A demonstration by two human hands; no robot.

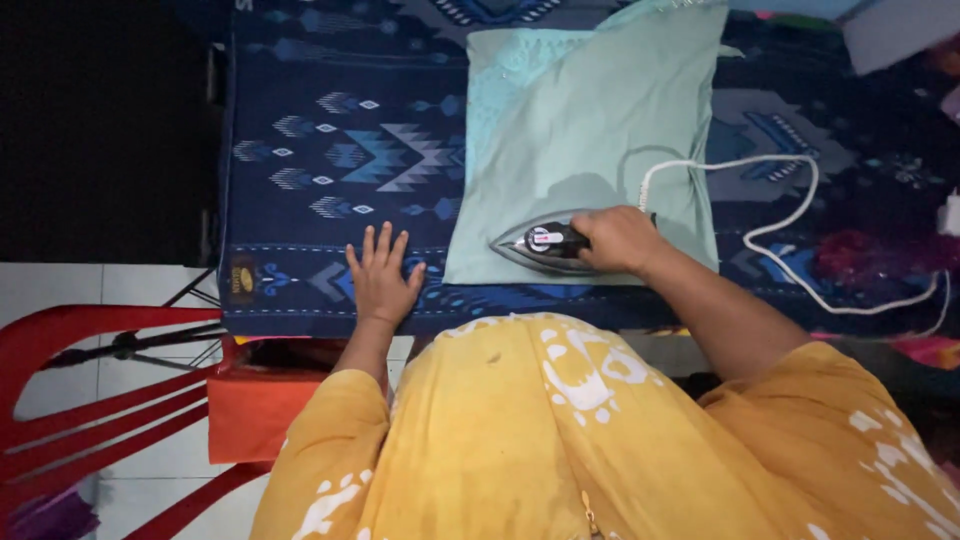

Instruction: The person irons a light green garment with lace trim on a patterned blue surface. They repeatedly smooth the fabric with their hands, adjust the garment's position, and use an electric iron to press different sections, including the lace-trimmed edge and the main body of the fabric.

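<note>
We cannot make out much at the left, where the room falls into darkness, and the far end of the pale green cloth (600, 130) is cut off by the top edge. Our own body in a yellow patterned garment (560, 440) hides the near edge of the desk (300, 180), which is covered with a dark blue patterned fabric. Our right hand (620, 240) is closed around the handle of the iron (545, 245), hiding its rear; the iron rests flat on the near part of the green cloth. Its white cord (780, 215) loops off to the right. Our left hand (382, 280) lies open, fingers spread, flat on the blue fabric, just left of the cloth. A red chair (90, 390) stands at lower left.
</note>
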